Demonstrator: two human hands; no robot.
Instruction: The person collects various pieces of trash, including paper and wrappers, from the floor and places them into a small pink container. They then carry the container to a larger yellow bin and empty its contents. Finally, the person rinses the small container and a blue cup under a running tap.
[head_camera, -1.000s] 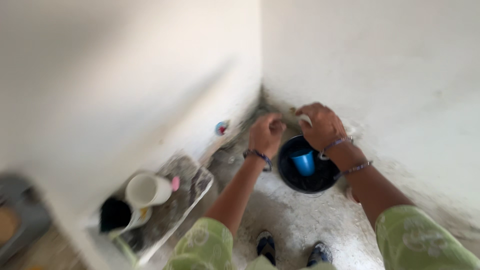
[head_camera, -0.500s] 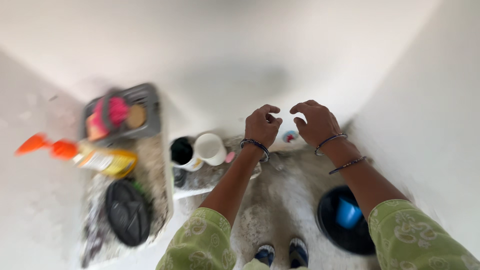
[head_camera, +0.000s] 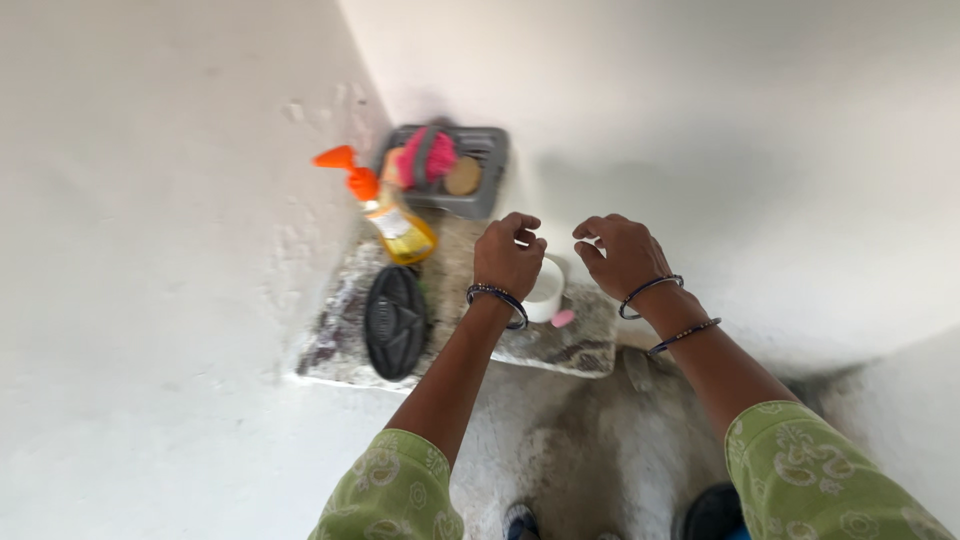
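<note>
left hand (head_camera: 508, 258) curled, empty | right hand (head_camera: 622, 256) half-open, empty | above white cup (head_camera: 546, 291)

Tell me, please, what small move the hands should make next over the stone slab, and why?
Probably lower the left hand onto the white cup. Both hands hover empty with fingers curled; the left is right above the cup, which stands upright on the slab. The right hand is beside it, over nothing.

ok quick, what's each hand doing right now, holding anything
Left hand: fingers curled loosely, holding nothing, above the white cup.
Right hand: open with fingers bent, holding nothing, beside the cup.
</note>
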